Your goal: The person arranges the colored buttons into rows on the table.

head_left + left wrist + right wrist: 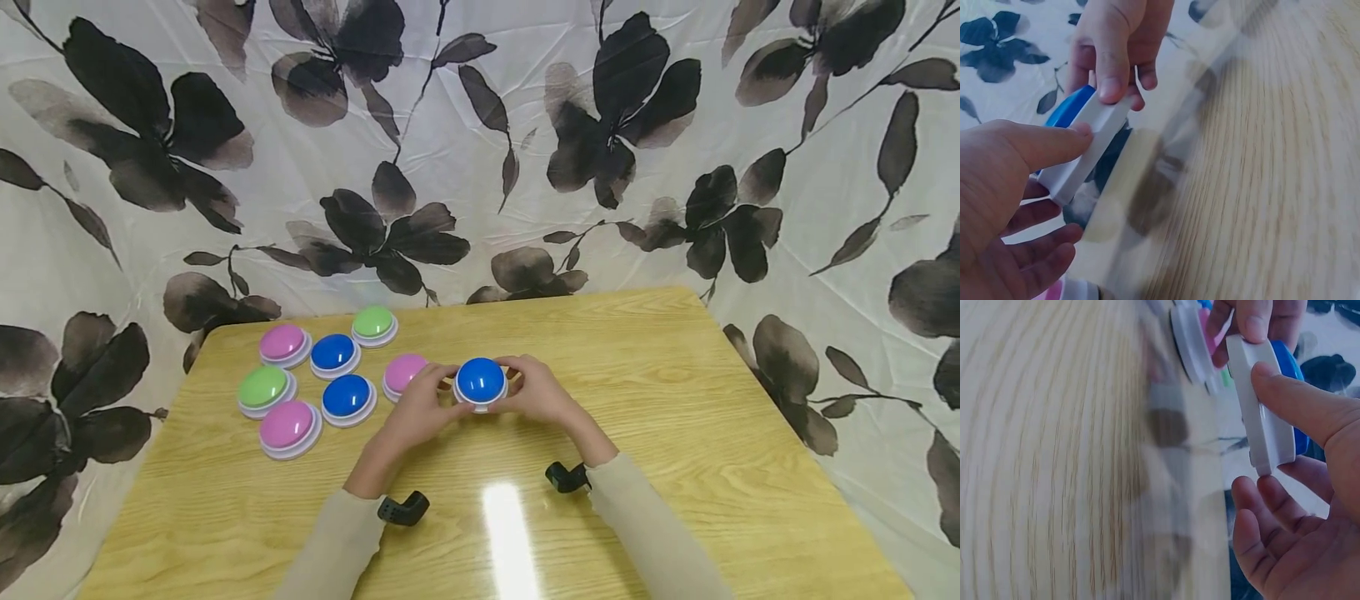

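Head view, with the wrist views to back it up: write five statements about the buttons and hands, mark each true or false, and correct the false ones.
1. The left hand and right hand hold the same blue button. True.
2. Both thumbs press on its coloured dome. False: the wrist views show them on its white base.
3. A pink button is partly hidden by the left hand. True.
4. Three green buttons are on the table. False: there are two, a far green button and a nearer green button.
5. The other buttons are to the right of the held one. False: all seven are to its left.
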Demonstrator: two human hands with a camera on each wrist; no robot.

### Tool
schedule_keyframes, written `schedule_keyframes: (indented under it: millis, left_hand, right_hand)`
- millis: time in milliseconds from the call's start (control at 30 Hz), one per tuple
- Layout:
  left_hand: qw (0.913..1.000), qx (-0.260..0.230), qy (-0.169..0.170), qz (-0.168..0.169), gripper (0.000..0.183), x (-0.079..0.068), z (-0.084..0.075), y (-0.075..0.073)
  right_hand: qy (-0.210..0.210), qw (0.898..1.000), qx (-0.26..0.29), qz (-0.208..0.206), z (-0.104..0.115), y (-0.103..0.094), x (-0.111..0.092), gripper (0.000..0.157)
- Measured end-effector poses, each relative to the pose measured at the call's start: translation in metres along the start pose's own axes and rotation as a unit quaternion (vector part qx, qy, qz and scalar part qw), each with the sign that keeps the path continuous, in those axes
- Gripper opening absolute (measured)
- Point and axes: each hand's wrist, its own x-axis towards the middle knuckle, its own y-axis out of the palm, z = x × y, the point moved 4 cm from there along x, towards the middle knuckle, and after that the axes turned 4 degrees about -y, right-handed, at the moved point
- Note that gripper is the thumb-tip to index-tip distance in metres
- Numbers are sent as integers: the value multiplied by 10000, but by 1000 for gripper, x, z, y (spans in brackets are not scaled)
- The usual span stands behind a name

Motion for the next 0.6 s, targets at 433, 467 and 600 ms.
schedule_keyframes:
  millis: [433,467,600]
  left_hand:
    - [9983,-504,270,123,63,33,-3,16]
    - [9981,-526,297,132,63,35,-3,17]
    - [9977,-525,357,228,63,43,-4,20]
  right_hand:
    - [219,9993,87,-285,-19,-19,4,73]
    - [226,9992,77,-310,-20,-20,5,73]
    - [298,9988,49,-386,-24,-24,7,73]
